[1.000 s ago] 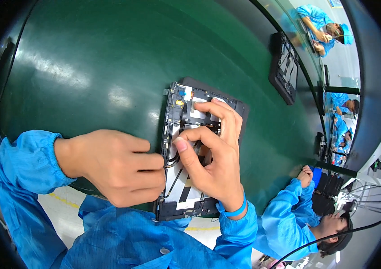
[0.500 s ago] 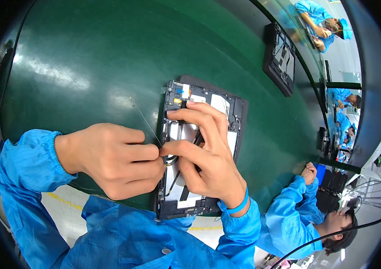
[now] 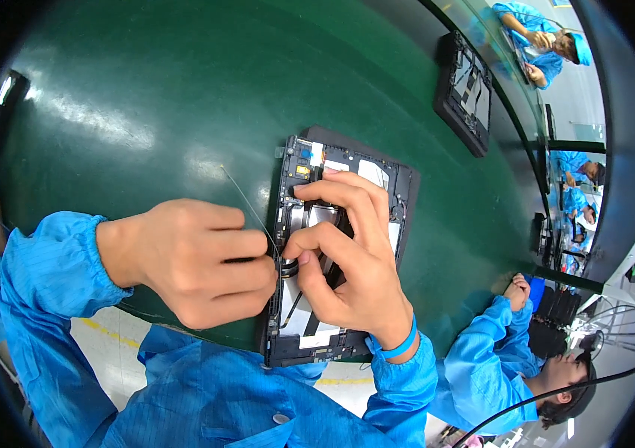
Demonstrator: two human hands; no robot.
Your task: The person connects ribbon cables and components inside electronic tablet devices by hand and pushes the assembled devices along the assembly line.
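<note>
An opened tablet-like device (image 3: 307, 342) lies on the bench in front of me, its black frame, silver plates and small boards exposed. It rests on a black holder (image 3: 404, 243) that shows along the right side. My left hand (image 3: 202, 261) is closed at the device's left edge, its fingertips hidden. Over the device, my right hand (image 3: 358, 269) pinches with thumb and index finger beside that edge, the other fingers resting on the upper part. A thin cable (image 3: 246, 200) runs from a loose end on the bench to the fingertips. Black cables (image 3: 292, 267) lie just under the pinch.
Another opened device in a black holder (image 3: 446, 101) stands at the green bench's (image 3: 183, 82) far right. A co-worker in blue (image 3: 474, 358) sits at the right with hands folded on the bench edge. Behind the glass partition, more people in blue are seated. A dark object (image 3: 13, 97) stands far left.
The device has shifted slightly right. My right thumb and index finger have come together in a pinch and moved a little away from my left hand, which stays closed.
</note>
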